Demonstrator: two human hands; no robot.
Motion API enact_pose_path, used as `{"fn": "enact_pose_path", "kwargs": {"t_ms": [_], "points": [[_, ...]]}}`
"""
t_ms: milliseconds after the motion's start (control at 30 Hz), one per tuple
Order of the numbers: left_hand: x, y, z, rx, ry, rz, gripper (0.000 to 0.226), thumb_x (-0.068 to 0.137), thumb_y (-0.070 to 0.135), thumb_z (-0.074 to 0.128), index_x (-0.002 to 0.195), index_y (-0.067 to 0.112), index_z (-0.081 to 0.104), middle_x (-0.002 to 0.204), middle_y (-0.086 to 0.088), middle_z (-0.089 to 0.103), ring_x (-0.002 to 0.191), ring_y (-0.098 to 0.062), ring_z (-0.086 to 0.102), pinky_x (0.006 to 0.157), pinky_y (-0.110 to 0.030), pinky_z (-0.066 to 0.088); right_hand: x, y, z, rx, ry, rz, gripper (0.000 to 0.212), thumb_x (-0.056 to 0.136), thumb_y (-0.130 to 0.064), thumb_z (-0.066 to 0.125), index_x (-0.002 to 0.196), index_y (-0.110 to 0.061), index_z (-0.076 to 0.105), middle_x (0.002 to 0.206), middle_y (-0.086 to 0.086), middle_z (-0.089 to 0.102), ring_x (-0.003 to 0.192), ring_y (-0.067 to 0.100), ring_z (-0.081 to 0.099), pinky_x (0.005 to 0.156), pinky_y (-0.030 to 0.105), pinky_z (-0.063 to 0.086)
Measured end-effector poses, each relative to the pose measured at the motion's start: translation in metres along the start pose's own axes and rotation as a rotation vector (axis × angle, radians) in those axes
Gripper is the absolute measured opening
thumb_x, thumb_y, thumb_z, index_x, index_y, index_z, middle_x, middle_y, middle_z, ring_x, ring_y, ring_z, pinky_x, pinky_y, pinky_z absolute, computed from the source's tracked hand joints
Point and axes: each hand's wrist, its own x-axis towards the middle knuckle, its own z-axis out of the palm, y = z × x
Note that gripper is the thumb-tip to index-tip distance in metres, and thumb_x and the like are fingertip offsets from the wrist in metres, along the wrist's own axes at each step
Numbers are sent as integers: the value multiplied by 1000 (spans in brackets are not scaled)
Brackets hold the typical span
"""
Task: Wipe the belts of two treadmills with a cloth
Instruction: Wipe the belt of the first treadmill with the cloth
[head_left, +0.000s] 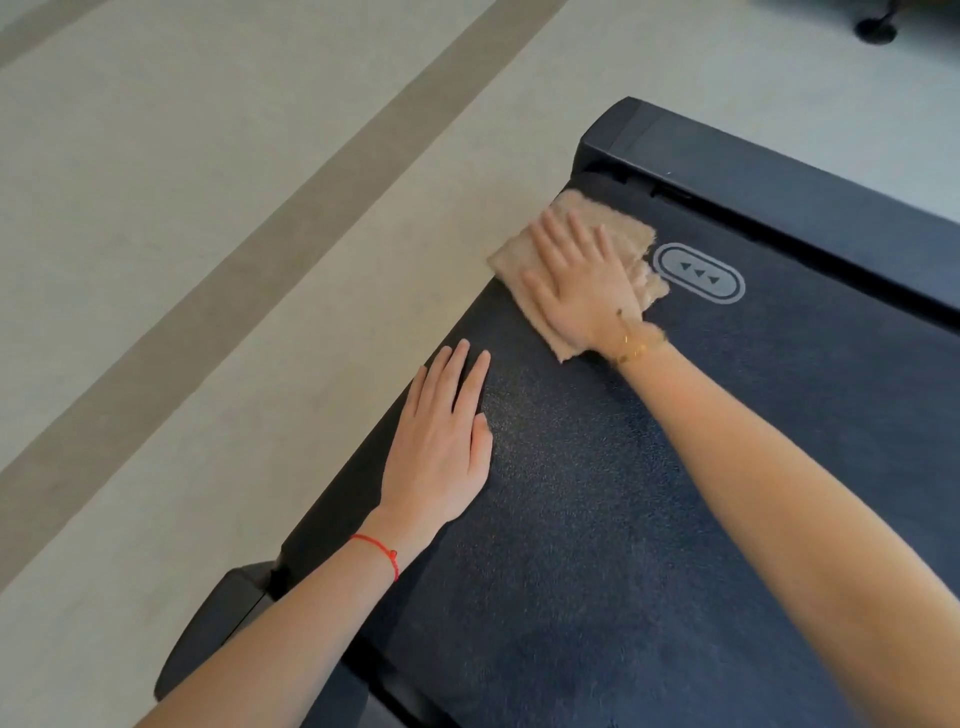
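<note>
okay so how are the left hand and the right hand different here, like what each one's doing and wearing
The right hand lies flat on the tan cloth, pressing it to the belt; the left hand rests straight on the bare belt near its left edge. The right hand reaches farther up the belt, by the arrow mark; the left sits nearer the person. The right wrist has a gold bracelet, the left a red string. Both are palm down with straight fingers.

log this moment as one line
right hand flat on beige cloth | left hand flat on black treadmill belt
</note>
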Motion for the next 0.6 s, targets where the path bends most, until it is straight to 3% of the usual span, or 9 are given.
{"fn": "enact_pose_path", "kwargs": {"t_ms": [100, 233, 300, 367, 500, 600], "points": [[-3, -2, 0, -4, 2, 7, 58, 102, 33, 19, 158, 20, 12, 166, -4, 10, 153, -20, 8, 124, -44, 17, -25, 24, -1, -8, -5, -84, 66, 102, -58, 13, 159, -24, 9, 166, -1, 8, 153, 23, 4, 124, 48, 2], [-1, -1, -1, 12, 6, -2, 57, 102, 33, 23, 158, 21, 15, 165, -4, 12, 153, -22, 10, 124, -43, 16, -12, 87, -15, -4, 56, 317, 66, 103, -54, 13, 159, -19, 8, 167, 4, 5, 153, 29, 2, 123, 50, 1], [-1, 0, -2, 16, 5, -1, 58, 101, 34, 20, 157, 21, 15, 165, -4, 12, 153, -22, 10, 124, -43, 15, -14, 81, -16, 15, 68, 391, 65, 104, -50, 15, 159, -16, 7, 167, 5, 3, 153, 31, 0, 123, 52, 1], [-1, 0, -2, 17, 5, -1, 58, 101, 34, 20, 157, 20, 16, 165, -5, 13, 153, -22, 10, 124, -43, 17, -31, 53, -9, 15, 70, 308, 65, 104, -49, 14, 159, -15, 9, 166, 5, 5, 153, 30, 1, 123, 52, 1], [-2, 1, -5, -3, 17, 18, 57, 101, 30, 23, 157, 17, 18, 164, -7, 15, 152, -23, 13, 123, -44, 19, -103, 7, 7, 19, -9, -65, 65, 102, -55, 12, 159, -23, 9, 166, -4, 5, 153, 21, -2, 124, 47, -1], [-3, 0, -5, -6, 18, 17, 57, 102, 31, 26, 156, 17, 20, 164, -7, 16, 152, -23, 14, 123, -44, 19, -121, 33, 4, -26, 0, -69, 65, 102, -59, 11, 159, -29, 10, 166, -6, 7, 153, 18, -1, 124, 45, -1]]}}
